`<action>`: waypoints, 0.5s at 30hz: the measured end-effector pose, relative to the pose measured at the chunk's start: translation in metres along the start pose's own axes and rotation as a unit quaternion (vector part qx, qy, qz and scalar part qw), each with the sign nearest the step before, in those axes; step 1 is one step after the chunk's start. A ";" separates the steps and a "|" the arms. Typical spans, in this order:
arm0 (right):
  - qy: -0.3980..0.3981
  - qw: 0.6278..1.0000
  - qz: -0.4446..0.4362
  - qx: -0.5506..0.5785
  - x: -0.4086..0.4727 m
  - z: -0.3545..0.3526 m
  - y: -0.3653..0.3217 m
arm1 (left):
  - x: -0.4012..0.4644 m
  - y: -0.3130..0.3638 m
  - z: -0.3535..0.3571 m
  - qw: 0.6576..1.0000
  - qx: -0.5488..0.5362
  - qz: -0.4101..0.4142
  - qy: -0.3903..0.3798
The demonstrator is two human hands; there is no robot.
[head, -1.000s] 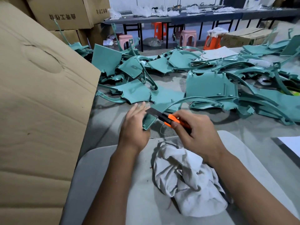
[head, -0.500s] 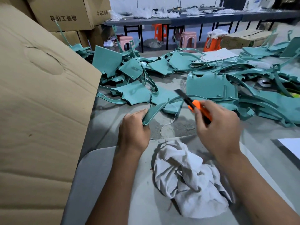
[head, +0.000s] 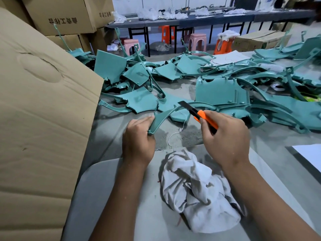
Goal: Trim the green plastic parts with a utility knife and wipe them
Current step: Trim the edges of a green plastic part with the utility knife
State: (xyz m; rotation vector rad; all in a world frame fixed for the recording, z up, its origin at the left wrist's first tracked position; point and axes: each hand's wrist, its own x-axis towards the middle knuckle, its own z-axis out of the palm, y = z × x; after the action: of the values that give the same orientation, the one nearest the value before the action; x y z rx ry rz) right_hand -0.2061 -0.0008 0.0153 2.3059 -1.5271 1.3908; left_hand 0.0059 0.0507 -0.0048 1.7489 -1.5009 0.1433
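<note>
My left hand grips the near end of a curved green plastic part that arcs away to the right over the table. My right hand holds an orange utility knife, its dark blade tip resting against the top edge of that arc. A crumpled white rag lies just in front of both hands on a grey mat. A large heap of green plastic parts covers the table beyond.
A big cardboard box stands close at my left. More boxes are stacked behind it. A white sheet lies at the right edge. Plastic stools and a long dark table stand in the background.
My right hand carried the knife up and to the right along the curved part, from beside my left hand to the arc's top. The left hand keeps its grip.
</note>
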 end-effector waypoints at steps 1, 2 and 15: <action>-0.003 1.000 0.013 -0.001 0.000 0.001 0.001 | -0.001 -0.001 0.000 1.000 -0.004 -0.004 0.006; -0.005 1.000 0.031 -0.003 0.002 0.001 0.003 | -0.001 -0.003 -0.002 1.000 -0.006 -0.005 0.014; -0.104 0.961 0.192 -0.169 0.011 -0.003 0.035 | 0.000 -0.015 -0.014 1.000 -0.021 -0.014 -0.003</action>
State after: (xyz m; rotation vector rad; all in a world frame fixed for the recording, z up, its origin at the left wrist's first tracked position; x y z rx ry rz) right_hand -0.2332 -0.0256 0.0106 2.0714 -2.1708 0.8608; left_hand 0.0243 0.0594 -0.0029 1.7388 -1.4726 0.0912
